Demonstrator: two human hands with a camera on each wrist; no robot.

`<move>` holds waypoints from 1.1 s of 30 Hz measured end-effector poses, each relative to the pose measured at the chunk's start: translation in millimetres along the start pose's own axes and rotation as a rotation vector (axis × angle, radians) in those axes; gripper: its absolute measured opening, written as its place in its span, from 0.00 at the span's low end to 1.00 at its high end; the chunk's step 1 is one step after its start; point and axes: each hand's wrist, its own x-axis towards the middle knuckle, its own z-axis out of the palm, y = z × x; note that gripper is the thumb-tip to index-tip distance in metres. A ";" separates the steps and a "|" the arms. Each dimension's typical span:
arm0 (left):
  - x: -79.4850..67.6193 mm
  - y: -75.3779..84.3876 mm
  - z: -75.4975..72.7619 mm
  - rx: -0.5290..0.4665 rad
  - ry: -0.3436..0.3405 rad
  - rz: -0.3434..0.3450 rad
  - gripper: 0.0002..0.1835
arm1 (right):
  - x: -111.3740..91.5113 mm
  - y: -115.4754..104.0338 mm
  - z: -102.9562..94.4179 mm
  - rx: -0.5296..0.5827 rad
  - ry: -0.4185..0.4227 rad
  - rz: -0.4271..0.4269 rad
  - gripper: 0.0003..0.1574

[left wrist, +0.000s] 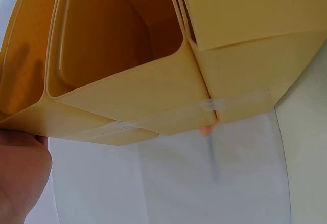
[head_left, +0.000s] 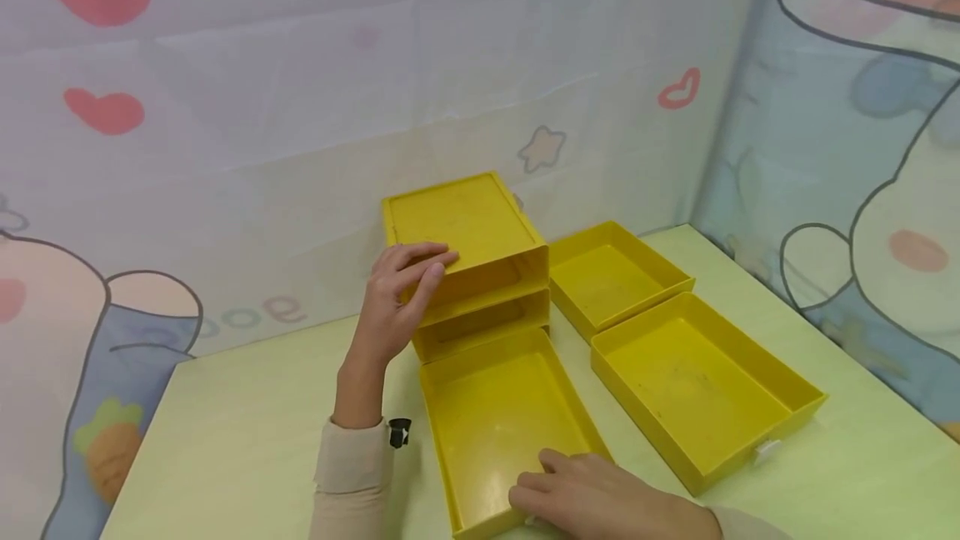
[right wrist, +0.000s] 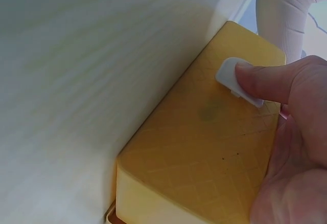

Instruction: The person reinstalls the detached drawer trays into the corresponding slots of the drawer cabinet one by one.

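Observation:
A yellow drawer cabinet [head_left: 468,219] stands against the back wall, its two upper slots hollow. From its lowest slot a yellow drawer [head_left: 502,423] extends far toward me, with nothing inside it. My left hand [head_left: 390,294] rests on the cabinet's top at the front left corner, fingers laid over the surface. At the drawer's near end, my right hand [head_left: 600,494] grips the front panel. In the right wrist view its thumb presses the white handle [right wrist: 230,73], while the other fingers are mostly hidden behind the panel.
Two loose yellow drawers lie to the right of the cabinet: a rear one [head_left: 607,277] and a nearer one [head_left: 690,382] with a white handle [head_left: 765,450]. A pale green table [head_left: 255,440] carries everything. Printed cloth walls [head_left: 300,107] enclose the back and right.

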 end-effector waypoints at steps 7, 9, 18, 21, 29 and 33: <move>5.5 -0.8 2.1 0.008 -0.018 0.011 0.14 | -4.5 1.5 -8.1 0.101 -0.112 0.126 0.29; 6.4 -1.0 1.9 0.014 -0.018 0.011 0.14 | -4.3 2.1 -8.9 0.098 -0.117 0.120 0.30; 3.9 -1.4 0.2 0.024 -0.012 0.000 0.14 | -1.0 1.9 -10.4 0.088 -0.130 0.116 0.31; 0.9 -2.4 0.5 0.025 -0.011 -0.005 0.14 | -0.9 2.8 -8.4 0.072 -0.103 0.083 0.30; -3.7 -3.0 0.4 0.034 -0.010 -0.024 0.13 | 1.3 6.7 -4.3 0.054 -0.068 0.005 0.27; -3.4 -2.9 1.1 0.029 -0.008 -0.022 0.12 | 1.7 8.4 -5.5 0.056 -0.094 0.021 0.28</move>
